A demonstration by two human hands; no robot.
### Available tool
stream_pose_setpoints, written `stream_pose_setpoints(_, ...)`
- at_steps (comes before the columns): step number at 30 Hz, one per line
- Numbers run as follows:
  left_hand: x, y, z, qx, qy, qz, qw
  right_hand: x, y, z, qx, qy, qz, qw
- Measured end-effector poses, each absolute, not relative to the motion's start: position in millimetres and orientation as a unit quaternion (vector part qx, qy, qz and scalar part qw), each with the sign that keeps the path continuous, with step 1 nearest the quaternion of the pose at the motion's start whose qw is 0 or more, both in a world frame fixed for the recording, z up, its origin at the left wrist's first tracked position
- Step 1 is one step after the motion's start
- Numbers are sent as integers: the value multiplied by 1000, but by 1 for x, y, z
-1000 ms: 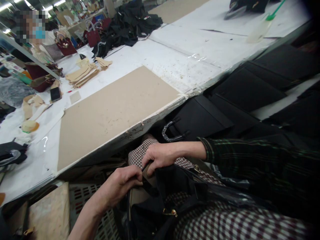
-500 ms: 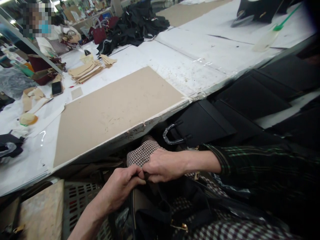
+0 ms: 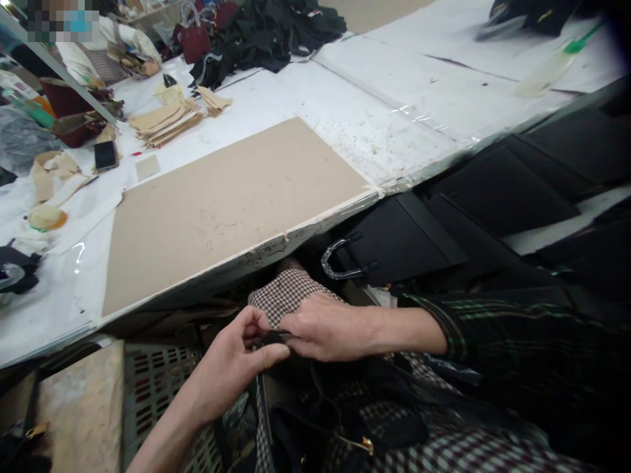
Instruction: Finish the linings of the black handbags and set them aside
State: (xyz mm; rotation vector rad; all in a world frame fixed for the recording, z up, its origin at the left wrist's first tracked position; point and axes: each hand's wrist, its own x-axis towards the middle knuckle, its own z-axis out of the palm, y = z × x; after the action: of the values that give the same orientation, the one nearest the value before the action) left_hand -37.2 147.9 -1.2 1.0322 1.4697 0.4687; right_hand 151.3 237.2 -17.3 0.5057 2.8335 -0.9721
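Observation:
A black bag (image 3: 290,420) with a gold zip pull (image 3: 365,445) lies open towards me, over checked cloth (image 3: 280,294). At its upper edge, my left hand (image 3: 241,348) pinches the dark rim between thumb and fingers. Right beside it, my right hand (image 3: 318,326) is closed on the same edge, its fingertips partly hidden. The two hands almost touch. Just beyond them, a black bag with a plastic-wrapped handle (image 3: 340,259) leans below the table edge.
The white table (image 3: 355,112) carries a beige board (image 3: 231,210), stacked tan pieces (image 3: 165,121), a phone (image 3: 105,156) and a glue bottle (image 3: 547,71). A plastic crate (image 3: 158,381) and worn board (image 3: 83,401) stand below left. Another person (image 3: 106,52) sits across the table.
My left thumb has straightened out, and more of the dark edge shows between my hands. My right hand stays closed at nearly the same spot. The view has tilted slightly downward.

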Motion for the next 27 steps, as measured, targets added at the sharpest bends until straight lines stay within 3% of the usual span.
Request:
stream_pose_setpoints(4,-31,137,20,341,626,217,667,151,236,-16,184,937,-293,40)
stream_pose_setpoints(17,-35,84,31,363,686,205,596,163,231,-14,193,941,-277,5)
stream_pose_setpoints(20,-48,61,-6,296,700,348,549,167,234,-14,202,937,-284,2)
stream_pose_setpoints(23,-48,22,-72,149,817,426,359,173,236,-13,208,929,-305,-1)
stream_pose_setpoints(27,-29,-26,-155,121,807,394,423,176,237,-16,220,918,-330,-28)
